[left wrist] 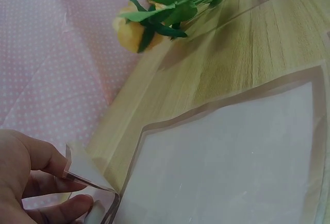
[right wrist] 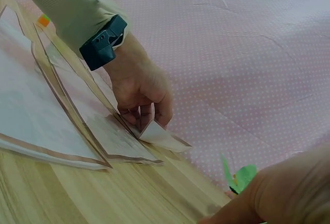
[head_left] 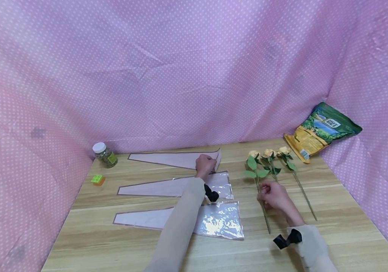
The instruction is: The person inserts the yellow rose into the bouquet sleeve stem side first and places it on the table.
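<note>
Three tapered flower sleeves with brown borders lie side by side: a far one, a middle one and a near one. My left hand pinches the wide end of the far sleeve, whose edge stands folded up in the left wrist view. To the right are three pale yellow roses with green leaves. Thumb and fingers of my right hand pinch the stem of the leftmost rose. Beyond it lie the middle rose and the right rose.
A jar with a white lid stands at the back left, near a small green and orange block. A green and yellow bag leans against the pink dotted curtain at the back right.
</note>
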Demonstrator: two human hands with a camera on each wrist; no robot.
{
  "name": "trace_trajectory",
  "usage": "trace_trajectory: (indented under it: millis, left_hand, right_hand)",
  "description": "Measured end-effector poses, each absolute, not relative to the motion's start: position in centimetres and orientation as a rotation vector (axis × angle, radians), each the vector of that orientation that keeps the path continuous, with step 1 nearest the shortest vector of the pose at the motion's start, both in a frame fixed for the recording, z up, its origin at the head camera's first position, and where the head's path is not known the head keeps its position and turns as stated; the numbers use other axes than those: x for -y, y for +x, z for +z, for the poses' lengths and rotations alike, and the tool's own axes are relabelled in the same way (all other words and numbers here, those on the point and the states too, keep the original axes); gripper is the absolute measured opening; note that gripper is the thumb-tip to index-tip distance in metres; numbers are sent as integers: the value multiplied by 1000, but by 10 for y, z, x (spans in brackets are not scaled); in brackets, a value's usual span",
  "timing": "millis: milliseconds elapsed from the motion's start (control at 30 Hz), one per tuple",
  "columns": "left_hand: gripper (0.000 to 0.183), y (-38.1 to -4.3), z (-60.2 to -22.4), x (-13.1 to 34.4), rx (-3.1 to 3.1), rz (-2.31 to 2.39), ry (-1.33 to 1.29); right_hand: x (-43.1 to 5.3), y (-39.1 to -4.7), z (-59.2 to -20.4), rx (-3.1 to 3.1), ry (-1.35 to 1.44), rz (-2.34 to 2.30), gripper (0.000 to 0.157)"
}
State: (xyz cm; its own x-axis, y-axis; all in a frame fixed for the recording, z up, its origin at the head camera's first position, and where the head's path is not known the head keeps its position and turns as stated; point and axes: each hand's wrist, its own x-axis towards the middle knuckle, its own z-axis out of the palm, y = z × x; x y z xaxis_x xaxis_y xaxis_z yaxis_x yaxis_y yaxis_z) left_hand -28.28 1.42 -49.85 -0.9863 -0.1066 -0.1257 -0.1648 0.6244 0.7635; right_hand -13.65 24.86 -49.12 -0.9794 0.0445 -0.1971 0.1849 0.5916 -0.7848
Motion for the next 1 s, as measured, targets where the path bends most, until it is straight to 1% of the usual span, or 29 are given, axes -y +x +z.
trace_trajectory:
  millis: [267,500,767,833,1000]
  left_hand:
    - [17,-283,-498,-15,-2738,1326,-241]
    - [16,-283,-499,-14,-2736,1333,-251]
    - [16,-283,-502,-14,-2769,1311,-237]
    - [16,-283,-503,-14,-2768,1317,-234]
    - [16,-284,-503,-14,-2763,1339,-229]
  right_hand:
    - [-252,-137,-488,-2674,160,-1425,43]
    - [-253,-136,-483,-2500,224,-1657,48]
    - [-257,-139,-479,-2329,240,-1918,50]
    - [-259,-139,-478,-2297,244,-1976,48]
    - [-264,-141,-473,-2233,259,-2103,36]
